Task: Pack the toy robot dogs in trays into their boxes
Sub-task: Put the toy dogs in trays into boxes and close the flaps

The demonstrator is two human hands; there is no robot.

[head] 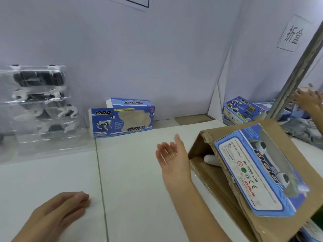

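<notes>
- My right hand (172, 155) hangs open, fingers straight, holding nothing, just beside the carton (244, 172) where a packed box (258, 173) leans.
- My left hand (61, 209) rests flat on the table (136, 172), fingers relaxed, empty.
- Trays (40, 105) with dogs stack far left; an empty box (122, 117) stands by the wall.
- I judge the trays light, thin, slippery; I'd grip one by both rims.

Pale walls (157, 58) are enclosing the white table (136, 172); a sign (293, 34) is hanging far right beside a grey post (297, 74).
</notes>
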